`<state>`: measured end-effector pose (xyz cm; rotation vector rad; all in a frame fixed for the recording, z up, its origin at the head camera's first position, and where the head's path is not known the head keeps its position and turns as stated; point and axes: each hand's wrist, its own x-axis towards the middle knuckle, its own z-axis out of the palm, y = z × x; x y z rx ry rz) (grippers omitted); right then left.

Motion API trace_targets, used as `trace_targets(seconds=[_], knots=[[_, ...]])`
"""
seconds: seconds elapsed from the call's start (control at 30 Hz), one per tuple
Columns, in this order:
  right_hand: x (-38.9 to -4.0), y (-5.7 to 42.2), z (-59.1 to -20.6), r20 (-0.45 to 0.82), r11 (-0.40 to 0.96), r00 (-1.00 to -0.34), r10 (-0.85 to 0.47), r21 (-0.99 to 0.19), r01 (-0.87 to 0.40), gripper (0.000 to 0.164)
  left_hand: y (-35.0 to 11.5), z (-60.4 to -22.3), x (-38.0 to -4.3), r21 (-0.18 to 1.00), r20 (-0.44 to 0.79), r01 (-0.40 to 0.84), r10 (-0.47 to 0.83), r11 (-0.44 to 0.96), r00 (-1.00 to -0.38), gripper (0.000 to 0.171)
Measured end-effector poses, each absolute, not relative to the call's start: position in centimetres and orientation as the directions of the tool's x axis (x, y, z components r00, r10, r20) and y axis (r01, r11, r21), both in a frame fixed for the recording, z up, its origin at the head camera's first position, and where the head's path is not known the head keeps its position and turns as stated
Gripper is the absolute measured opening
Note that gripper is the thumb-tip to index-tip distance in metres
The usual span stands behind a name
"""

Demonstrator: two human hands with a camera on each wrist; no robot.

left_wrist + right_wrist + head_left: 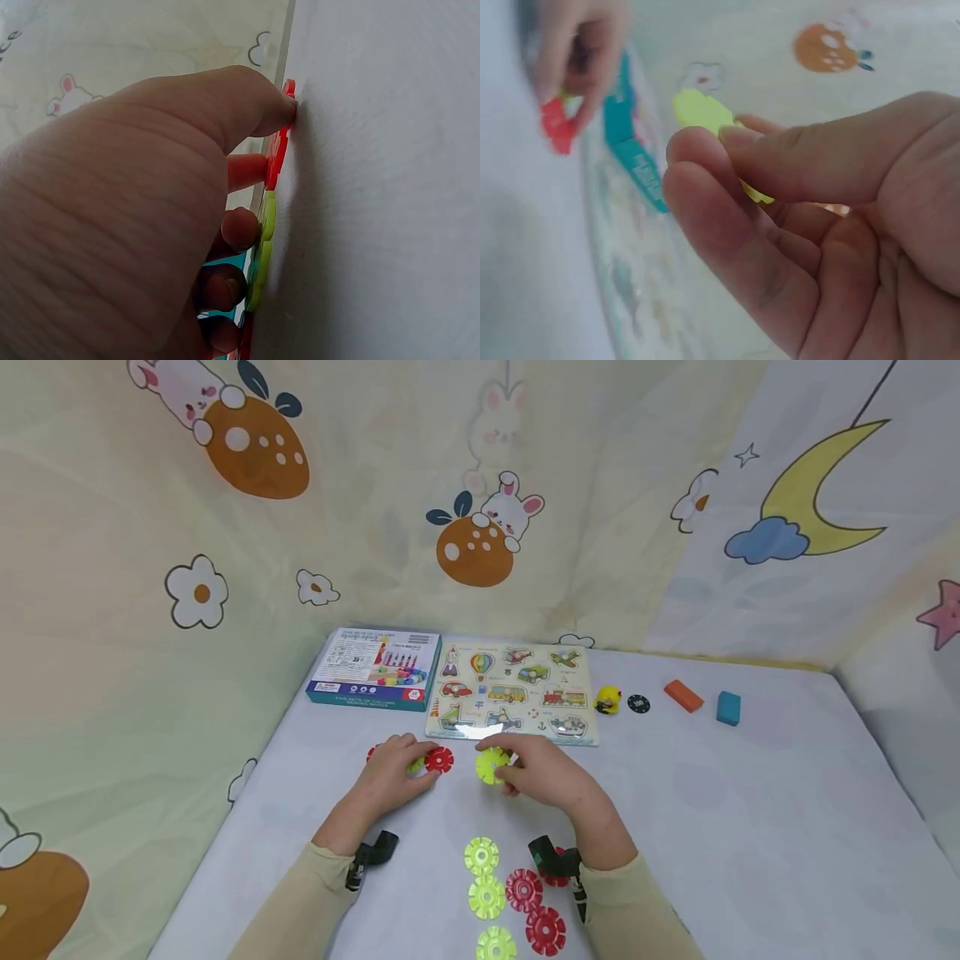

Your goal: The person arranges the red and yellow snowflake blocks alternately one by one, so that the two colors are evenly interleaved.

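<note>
My left hand [390, 770] is low over the table, thumb and index finger at the edges of a red notched plastic disc [438, 760]. A yellow-green disc [268, 217] and another red disc [371, 752] line up with it, partly hidden under that hand. To the right, my right hand [542, 770] pinches a single yellow-green notched disc [491, 765] between thumb and fingers. In the right wrist view this disc [703, 111] sits tilted between the fingertips.
Nearer me lie several yellow-green discs [487, 897] and red discs [545, 931], one partly behind the right wrist camera. Farther back are a picture puzzle board [513, 677], a box [367, 695], a yellow duck [608, 699], a black round piece [639, 703], an orange block [683, 695] and a blue block [728, 708].
</note>
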<state>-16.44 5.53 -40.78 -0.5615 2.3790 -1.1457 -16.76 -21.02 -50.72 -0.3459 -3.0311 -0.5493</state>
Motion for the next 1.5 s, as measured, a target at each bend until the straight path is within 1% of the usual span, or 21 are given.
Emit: trace_targets(seconds=[0.1,0.2,0.3,0.43,0.57,0.73,0.87,1.07,1.3,1.4,1.5], knots=[[-17.4,5.0,-40.6,-0.183,0.511,-0.855,-0.486,-0.853,-0.108,0.042,-21.0,-50.8,-16.8,0.339,0.075,0.219,0.206,0.915,-0.976,0.052],[-18.3,4.2,-41.5,-0.180,0.455,-0.880,-0.440,-0.889,-0.046,0.048,-21.1,-50.8,-16.7,0.338,0.073,0.217,0.205,0.916,-0.976,0.052],[-19.2,3.2,-43.2,-0.185,0.460,-0.890,-0.416,-0.887,-0.031,0.050,-21.1,-50.7,-16.7,0.339,0.071,0.219,0.207,0.915,-0.976,0.052],[-19.9,1.9,-45.6,-0.170,0.573,-0.900,-0.400,-0.813,-0.101,0.053,-21.1,-50.7,-16.7,0.343,0.072,0.223,0.211,0.912,-0.975,0.053],[-19.7,0.9,-47.4,-0.148,0.667,-0.910,-0.387,-0.727,-0.165,0.053,-21.1,-50.6,-16.8,0.340,0.070,0.224,0.213,0.913,-0.975,0.055],[-19.3,0.2,-48.2,-0.123,0.747,-0.916,-0.381,-0.624,-0.227,0.055,-21.1,-50.6,-16.8,0.329,0.079,0.227,0.212,0.917,-0.974,0.056],[-19.2,0.2,-48.3,-0.100,0.790,-0.933,-0.347,-0.566,-0.233,0.054,-21.1,-50.7,-16.8,0.332,0.094,0.235,0.216,0.913,-0.972,0.054],[-19.1,0.7,-48.3,-0.106,0.782,-0.944,-0.313,-0.592,-0.193,0.043,-21.0,-50.8,-16.8,0.326,0.088,0.231,0.214,0.917,-0.973,0.054],[-19.2,0.9,-48.7,-0.113,0.760,-0.944,-0.311,-0.626,-0.176,0.040,-20.5,-49.8,-17.0,0.314,0.082,0.256,0.242,0.914,-0.967,0.056],[-19.3,1.0,-48.7,-0.117,0.750,-0.941,-0.316,-0.639,-0.172,0.040,-19.8,-48.7,-17.5,0.346,0.030,0.265,0.272,0.900,-0.962,0.056],[-19.3,1.2,-48.6,-0.118,0.736,-0.934,-0.337,-0.652,-0.183,0.040,-19.0,-48.3,-18.1,0.387,-0.066,0.238,0.284,0.891,-0.956,0.056]])
